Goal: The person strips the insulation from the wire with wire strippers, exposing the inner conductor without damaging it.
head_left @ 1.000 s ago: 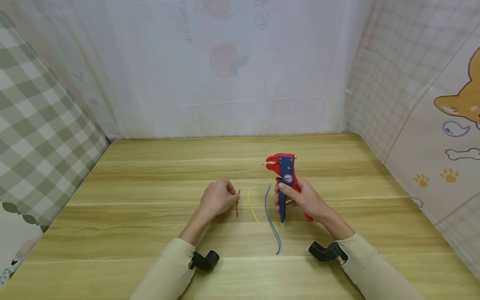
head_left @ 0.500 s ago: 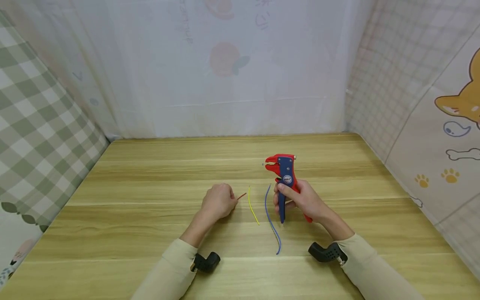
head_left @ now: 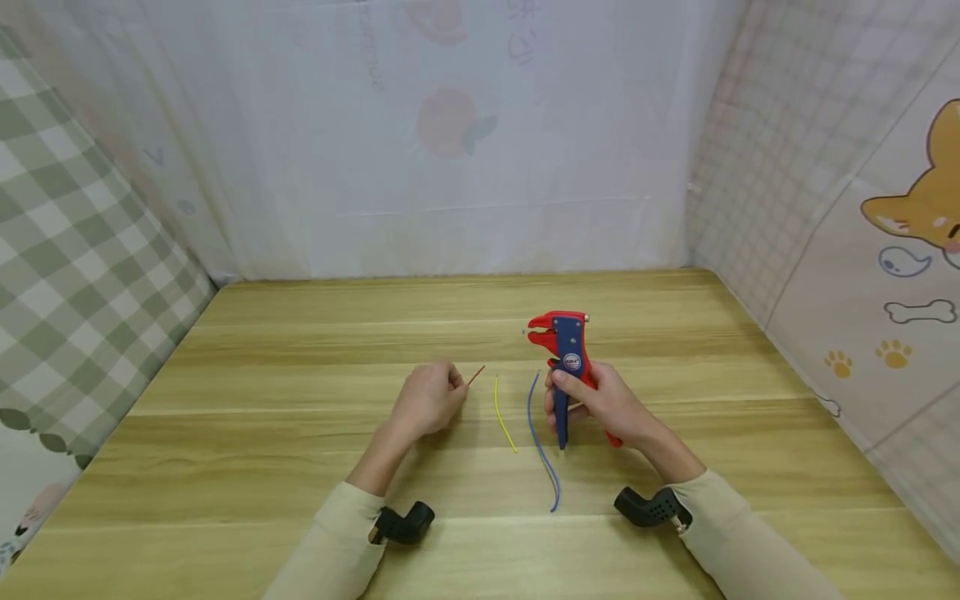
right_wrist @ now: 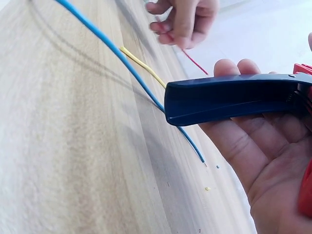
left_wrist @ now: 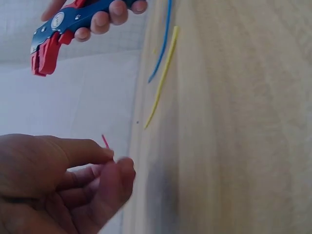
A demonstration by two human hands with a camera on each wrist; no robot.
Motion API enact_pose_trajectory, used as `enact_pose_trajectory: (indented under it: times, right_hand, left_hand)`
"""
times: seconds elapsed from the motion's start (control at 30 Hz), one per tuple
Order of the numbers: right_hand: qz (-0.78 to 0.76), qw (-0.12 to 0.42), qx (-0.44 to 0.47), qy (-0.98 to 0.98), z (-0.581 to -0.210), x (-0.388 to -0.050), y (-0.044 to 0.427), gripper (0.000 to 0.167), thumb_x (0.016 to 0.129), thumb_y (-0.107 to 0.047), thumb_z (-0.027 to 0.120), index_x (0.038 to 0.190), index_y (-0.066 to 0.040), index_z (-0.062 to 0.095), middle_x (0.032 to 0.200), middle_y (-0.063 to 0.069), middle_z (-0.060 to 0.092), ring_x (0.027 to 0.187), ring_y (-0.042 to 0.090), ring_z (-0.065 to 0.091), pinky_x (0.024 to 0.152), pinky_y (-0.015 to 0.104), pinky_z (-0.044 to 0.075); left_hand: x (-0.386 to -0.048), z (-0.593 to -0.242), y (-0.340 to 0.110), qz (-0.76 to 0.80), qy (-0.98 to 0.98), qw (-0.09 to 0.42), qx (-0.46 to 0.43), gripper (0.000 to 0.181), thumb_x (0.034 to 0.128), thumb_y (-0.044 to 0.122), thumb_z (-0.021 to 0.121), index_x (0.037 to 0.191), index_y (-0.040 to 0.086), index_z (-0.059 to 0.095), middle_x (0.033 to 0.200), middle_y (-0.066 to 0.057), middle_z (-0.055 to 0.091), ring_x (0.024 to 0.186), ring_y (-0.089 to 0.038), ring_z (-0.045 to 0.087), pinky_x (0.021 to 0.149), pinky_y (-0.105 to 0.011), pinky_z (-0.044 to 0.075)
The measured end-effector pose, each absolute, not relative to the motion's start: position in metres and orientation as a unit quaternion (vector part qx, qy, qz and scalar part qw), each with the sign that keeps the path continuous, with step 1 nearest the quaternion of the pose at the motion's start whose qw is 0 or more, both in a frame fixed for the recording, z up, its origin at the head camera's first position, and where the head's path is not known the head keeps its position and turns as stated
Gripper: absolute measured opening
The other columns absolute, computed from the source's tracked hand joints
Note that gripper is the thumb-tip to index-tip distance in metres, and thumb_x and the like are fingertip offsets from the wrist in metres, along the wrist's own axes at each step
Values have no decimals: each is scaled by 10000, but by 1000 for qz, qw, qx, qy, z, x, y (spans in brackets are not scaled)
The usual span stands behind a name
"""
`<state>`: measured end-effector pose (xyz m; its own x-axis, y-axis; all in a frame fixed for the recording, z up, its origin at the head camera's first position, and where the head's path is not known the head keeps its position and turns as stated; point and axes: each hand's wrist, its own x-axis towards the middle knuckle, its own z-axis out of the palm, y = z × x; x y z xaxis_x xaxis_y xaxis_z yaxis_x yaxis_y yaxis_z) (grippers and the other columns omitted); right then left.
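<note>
My left hand pinches a short red wire between thumb and fingertips; one end sticks out beyond them, also visible in the right wrist view as a red wire. In my right hand I grip a wire stripper with red jaws and a blue body, held upright with its jaws apart and pointing left. Nothing sits between those jaws. Between the hands a yellow wire and a longer blue wire lie on the table, the blue one nearer the stripper. Bare metal shows at the blue wire's far end.
Tiny scraps lie on the wooden table, among them a blue bit and a yellow bit. A pale curtain hangs behind the table, with patterned cloth at both sides.
My left hand has lifted the red wire from the table; its free end has swung round and now points up and to the right. The right hand and stripper have barely moved.
</note>
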<state>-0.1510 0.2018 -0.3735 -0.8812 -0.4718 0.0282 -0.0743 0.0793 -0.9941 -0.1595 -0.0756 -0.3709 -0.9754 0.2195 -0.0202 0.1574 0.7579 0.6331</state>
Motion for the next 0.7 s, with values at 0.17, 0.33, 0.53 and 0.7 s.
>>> enact_pose_trajectory:
  times: [0.17, 0.33, 0.53, 0.7]
  right_hand:
    - [-649, 153, -189, 721, -372, -150, 201, 439, 1136, -225, 492, 1205, 208, 463, 878, 32, 723, 774, 229, 764, 752, 413, 668]
    - [-639, 154, -194, 728, -372, -150, 201, 399, 1130, -209, 505, 1178, 188, 503, 878, 37, 720, 771, 225, 758, 758, 409, 667]
    - [-626, 170, -211, 731, -372, -148, 200, 388, 1105, -171, 558, 1194, 205, 517, 884, 37, 721, 764, 194, 746, 771, 401, 665]
    - [-620, 175, -223, 731, -372, -146, 198, 389, 1094, -156, 578, 1201, 214, 522, 874, 32, 729, 756, 196, 747, 756, 409, 665]
  left_hand:
    - [-161, -363, -77, 465, 880, 59, 82, 88, 985, 25, 698, 1008, -38, 753, 830, -153, 746, 614, -162, 665, 574, -240, 542]
    - [-159, -354, -78, 528, 844, 56, 72, 152, 974, -6, 712, 1097, -72, 775, 1008, -221, 787, 793, -261, 771, 742, -366, 654]
    - [-154, -345, -77, 549, 831, 33, 82, 131, 967, 2, 729, 1074, -15, 801, 1008, -213, 793, 916, -350, 793, 841, -444, 654]
    - [-151, -340, -74, 561, 823, 32, 89, 118, 960, -3, 736, 1049, 12, 813, 985, -200, 790, 904, -373, 780, 740, -369, 663]
